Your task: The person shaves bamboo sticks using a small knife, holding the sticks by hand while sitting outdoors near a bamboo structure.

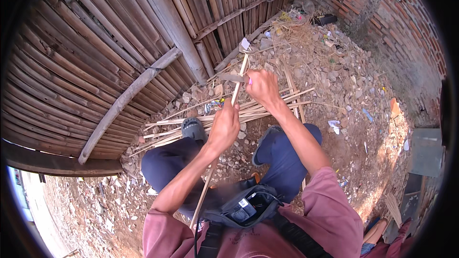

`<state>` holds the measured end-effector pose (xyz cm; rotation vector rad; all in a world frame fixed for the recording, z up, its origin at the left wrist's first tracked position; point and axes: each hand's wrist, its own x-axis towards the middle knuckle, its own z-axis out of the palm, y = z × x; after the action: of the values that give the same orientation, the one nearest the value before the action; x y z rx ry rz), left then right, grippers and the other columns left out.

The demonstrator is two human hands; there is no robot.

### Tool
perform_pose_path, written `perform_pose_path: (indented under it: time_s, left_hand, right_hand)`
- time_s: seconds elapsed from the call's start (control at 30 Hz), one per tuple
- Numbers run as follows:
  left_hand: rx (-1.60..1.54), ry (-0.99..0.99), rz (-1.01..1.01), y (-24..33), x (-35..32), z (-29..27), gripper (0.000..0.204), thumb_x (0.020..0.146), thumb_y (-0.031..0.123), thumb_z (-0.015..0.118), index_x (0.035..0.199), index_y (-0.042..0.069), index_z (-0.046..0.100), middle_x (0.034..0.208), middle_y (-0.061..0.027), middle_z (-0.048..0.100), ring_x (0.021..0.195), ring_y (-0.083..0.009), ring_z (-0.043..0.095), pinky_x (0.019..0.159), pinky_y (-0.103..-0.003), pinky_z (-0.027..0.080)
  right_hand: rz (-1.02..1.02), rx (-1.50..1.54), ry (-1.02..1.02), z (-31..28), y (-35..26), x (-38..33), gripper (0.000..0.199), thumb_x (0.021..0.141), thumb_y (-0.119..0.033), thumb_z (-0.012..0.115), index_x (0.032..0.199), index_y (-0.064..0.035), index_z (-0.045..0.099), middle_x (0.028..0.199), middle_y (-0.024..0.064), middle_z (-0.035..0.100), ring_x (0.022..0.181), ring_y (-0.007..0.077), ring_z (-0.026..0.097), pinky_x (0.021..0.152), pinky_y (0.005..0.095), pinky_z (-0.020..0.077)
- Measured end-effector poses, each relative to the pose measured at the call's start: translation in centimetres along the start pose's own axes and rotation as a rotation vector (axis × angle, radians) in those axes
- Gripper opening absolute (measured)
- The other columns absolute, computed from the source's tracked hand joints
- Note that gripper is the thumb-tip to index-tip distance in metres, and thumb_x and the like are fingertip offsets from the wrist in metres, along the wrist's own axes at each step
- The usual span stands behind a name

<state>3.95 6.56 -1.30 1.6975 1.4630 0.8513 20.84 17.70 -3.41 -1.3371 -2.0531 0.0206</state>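
My left hand [224, 126] is closed around a long, pale bamboo strip [235, 94]. The strip slants from beside my waist up past both hands. My right hand [264, 87] grips a knife [233, 78], its blade pointing left across the strip above my left hand. A bit of pink shows at the handle, which my fingers mostly hide. A thin curl of bamboo [247, 64] stands off the strip near the blade. Below the hands, a loose pile of split bamboo strips [282, 102] lies on the ground by my feet.
A bamboo slat wall [100, 52] with round poles rises on the left. Beyond stands a brick wall [406, 28]. Stones and litter cover the dirt ground [334, 110]. A black open pouch [248, 205] sits at my waist. Another person's arm [375, 230] shows at lower right.
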Motion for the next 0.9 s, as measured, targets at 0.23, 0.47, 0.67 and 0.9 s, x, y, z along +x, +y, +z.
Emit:
perform_pose_path:
  time_s: [0.23, 0.47, 0.67, 0.9]
  left_hand:
    - [0.025, -0.118, -0.022, 0.6, -2.7, 0.4, 0.023, 0.113, 0.019, 0.045, 0.113, -0.004, 0.048, 0.072, -0.0301, 0.060, 0.069, -0.0501, 0.063, 0.065, -0.057, 0.045]
    - [-0.101, -0.171, -0.157, -1.9, -3.5, -0.2, 0.031, 0.115, 0.030, 0.046, 0.112, -0.001, 0.050, 0.079, -0.0109, 0.059, 0.071, -0.0213, 0.059, 0.066, -0.044, 0.049]
    - [-0.315, -0.132, -0.183, -3.4, -2.4, -0.8, 0.025, 0.114, 0.029, 0.048, 0.116, 0.005, 0.053, 0.079, 0.0043, 0.045, 0.066, -0.0078, 0.043, 0.059, -0.028, 0.040]
    - [-0.794, -0.323, -0.371, -4.0, -2.1, -2.2, 0.037, 0.116, 0.025, 0.038, 0.138, 0.001, 0.055, 0.092, 0.0020, 0.047, 0.080, -0.0078, 0.044, 0.073, -0.027, 0.042]
  right_hand:
    - [0.469, -0.199, 0.069, -1.4, 11.3, 1.5, 0.016, 0.083, -0.007, 0.062, 0.080, -0.0013, 0.076, 0.063, 0.0221, 0.069, 0.056, 0.0359, 0.071, 0.052, 0.0498, 0.0546]
    - [0.544, -0.057, 0.132, -4.2, 8.7, 0.3, 0.021, 0.091, -0.015, 0.063, 0.092, -0.0022, 0.079, 0.090, 0.0265, 0.074, 0.085, 0.0486, 0.072, 0.076, 0.0569, 0.0559]
    - [0.178, 0.120, 0.033, -2.0, 1.6, -1.6, 0.019, 0.087, -0.011, 0.063, 0.093, -0.0040, 0.080, 0.074, 0.0254, 0.070, 0.070, 0.0443, 0.072, 0.065, 0.0507, 0.0562]
    - [0.084, 0.128, -0.132, 0.4, -1.5, -3.4, 0.013, 0.084, -0.007, 0.061, 0.082, -0.0037, 0.074, 0.066, 0.0239, 0.066, 0.064, 0.0423, 0.069, 0.059, 0.0505, 0.0533]
